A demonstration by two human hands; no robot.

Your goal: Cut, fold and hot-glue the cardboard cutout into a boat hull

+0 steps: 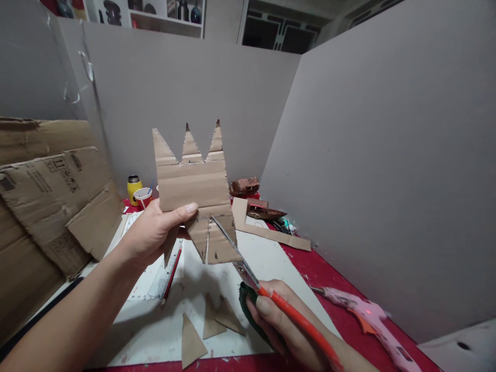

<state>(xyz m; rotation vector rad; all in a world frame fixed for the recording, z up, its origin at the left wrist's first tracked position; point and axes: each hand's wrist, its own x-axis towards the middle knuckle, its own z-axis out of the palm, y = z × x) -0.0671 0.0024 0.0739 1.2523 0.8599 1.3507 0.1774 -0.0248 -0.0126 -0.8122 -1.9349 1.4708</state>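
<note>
A piece of brown cardboard [191, 186] is held up above the table, with three pointed spikes along its top and pointed parts at its lower edge. My left hand [157, 230] grips its lower left side, thumb on the front face. My right hand [282, 315] is closed around scissors [287, 307] with one orange and one green handle. The scissor blades lie at the lower right part of the cardboard, pointing up and left, one blade in front of it. Below, several cut cardboard triangles [192, 341] rest on the white sheet.
A pink glue gun [364, 310] lies at the right on the red tabletop [333, 279]. Large cardboard sheets [42, 196] lean at the left. A yellow bottle [134, 190], a cup [142, 197], a wooden boat model [265, 211] and an L-shaped cardboard strip [271, 235] are further back.
</note>
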